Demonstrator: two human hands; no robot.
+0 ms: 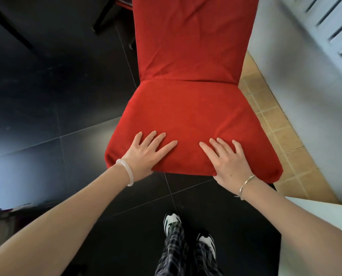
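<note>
The red-covered chair (190, 116) stands in the middle of the view, its seat facing the person and its backrest (192, 36) rising on the far side. The cloth lies fairly taut on the seat, with shallow creases near its front right corner and more folds up the backrest.

Both hands lie on the near part of the seat, close to its front edge. The left hand (146, 154) is toward the seat's front left and the right hand (227, 162) toward its front right, a strip of bare red cloth between them. Each is flat, palm down, with the fingers straight and spread, so they press the cloth and clamp nothing. The thumbs are hidden at the front edge, and I cannot tell whether they hook under it.

The step in hand looks like smoothing the cover over the seat, or bracing the chair to shift it. The next move probably calls for sweeping both palms outward toward the seat's corners to chase out the creases, or for a firmer hold on the front edge if the chair is to slide.

A white bangle (125, 172) and a thin bracelet (244, 186) sit on the wrists. The chair stands on dark floor tiles (46, 96), with tan tiles (285, 136) to its right.
</note>
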